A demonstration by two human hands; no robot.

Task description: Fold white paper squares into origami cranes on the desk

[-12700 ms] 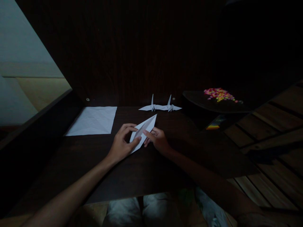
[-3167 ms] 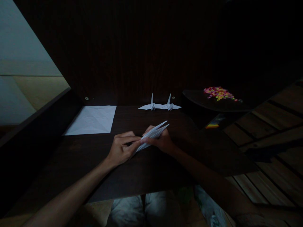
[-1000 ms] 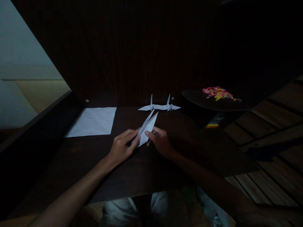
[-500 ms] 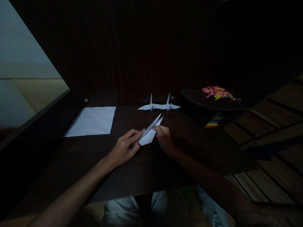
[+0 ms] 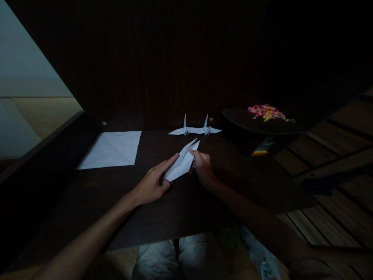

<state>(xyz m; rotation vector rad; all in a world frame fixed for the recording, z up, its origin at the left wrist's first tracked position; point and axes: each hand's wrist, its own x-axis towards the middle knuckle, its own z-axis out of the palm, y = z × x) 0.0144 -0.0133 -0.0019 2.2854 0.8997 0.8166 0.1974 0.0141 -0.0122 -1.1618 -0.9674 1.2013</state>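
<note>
A folded white sheet of origami paper [image 5: 182, 165], kite-shaped with two pointed flaps at its far end, is held between both hands above the dark table. My left hand [image 5: 153, 181] grips its left edge, fingers along the upper side and thumb near the lower corner. My right hand [image 5: 202, 163] pinches the right edge, with the thumb on top and the other fingers curled beneath. Beyond the paper, two white folded paper cranes [image 5: 194, 131] stand side by side against the back panel. Fine creases in the held paper are hard to make out in the dim light.
A creased white sheet [image 5: 112, 149] lies flat at the left of the table [image 5: 140, 221]. Small pink and yellow pieces [image 5: 267, 112] are heaped on a curved dark shelf [image 5: 237, 116] at the right. A raised dark side board [image 5: 43, 151] borders the left. Wooden slats [image 5: 335, 155] lie beyond the right side.
The folded paper has opened out wider, its flaps spread apart and more of its face showing. My left fingers have straightened along its edge. The view has shifted slightly.
</note>
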